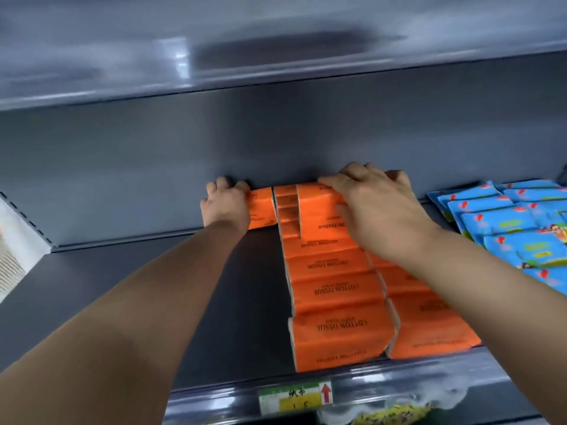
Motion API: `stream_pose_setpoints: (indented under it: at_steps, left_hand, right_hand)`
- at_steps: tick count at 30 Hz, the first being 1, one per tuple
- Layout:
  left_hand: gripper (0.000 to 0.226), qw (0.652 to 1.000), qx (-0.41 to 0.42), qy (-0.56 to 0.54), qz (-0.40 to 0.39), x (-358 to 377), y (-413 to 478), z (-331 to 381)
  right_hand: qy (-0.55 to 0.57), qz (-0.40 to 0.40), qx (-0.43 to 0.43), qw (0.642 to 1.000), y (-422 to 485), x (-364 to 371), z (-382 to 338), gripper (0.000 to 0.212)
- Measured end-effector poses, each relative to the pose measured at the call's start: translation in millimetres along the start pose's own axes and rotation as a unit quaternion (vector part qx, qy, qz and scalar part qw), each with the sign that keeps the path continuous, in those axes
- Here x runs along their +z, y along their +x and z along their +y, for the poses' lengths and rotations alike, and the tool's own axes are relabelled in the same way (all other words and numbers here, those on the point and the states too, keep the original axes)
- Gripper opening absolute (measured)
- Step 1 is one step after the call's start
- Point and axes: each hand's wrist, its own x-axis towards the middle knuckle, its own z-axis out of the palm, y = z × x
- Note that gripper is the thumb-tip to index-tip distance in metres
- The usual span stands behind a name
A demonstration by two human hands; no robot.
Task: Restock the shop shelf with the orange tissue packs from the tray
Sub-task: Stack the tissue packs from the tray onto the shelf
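Observation:
Orange tissue packs [334, 289] marked COTTON TISSUE stand in two rows running from the front lip to the back of the grey shelf [153, 271]. At the back wall my left hand [225, 205] grips a single orange pack [260, 208] set left of the rows, fingers curled round its left end. My right hand [372, 207] lies over a raised orange pack [319, 216] at the back of the rows, fingers curled over its far edge and thumb against its side. The tray is out of view.
Blue wipe packs [509, 222] are stacked on the shelf's right side. A white packet [15, 240] sits at the far left. The upper shelf [276, 56] hangs overhead. A price label [294, 397] is on the front lip, with a yellow-printed bag [392, 414] below.

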Motion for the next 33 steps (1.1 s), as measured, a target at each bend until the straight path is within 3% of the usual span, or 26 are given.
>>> stream_pose_setpoints:
  at_steps: [11, 15, 22, 33]
  left_hand:
    - [0.055, 0.993, -0.005, -0.109, 0.047, -37, -33, -74]
    - [0.051, 0.988, -0.004, -0.154, 0.007, -50, -44, -104]
    - [0.045, 0.962, 0.019, -0.251, -0.108, -23, -55, -106]
    - [0.051, 0.948, 0.006, -0.264, -0.176, 5, -54, -83]
  right_hand:
    - [0.080, 0.009, -0.019, 0.997, 50, -5, -70, 0.050]
    - [0.121, -0.024, -0.055, 0.991, 82, 25, -114, 0.045]
    - [0.053, -0.112, -0.024, 0.992, 94, 81, -128, 0.048]
    - [-0.007, -0.090, 0.002, 0.996, 97, 95, -122, 0.048]
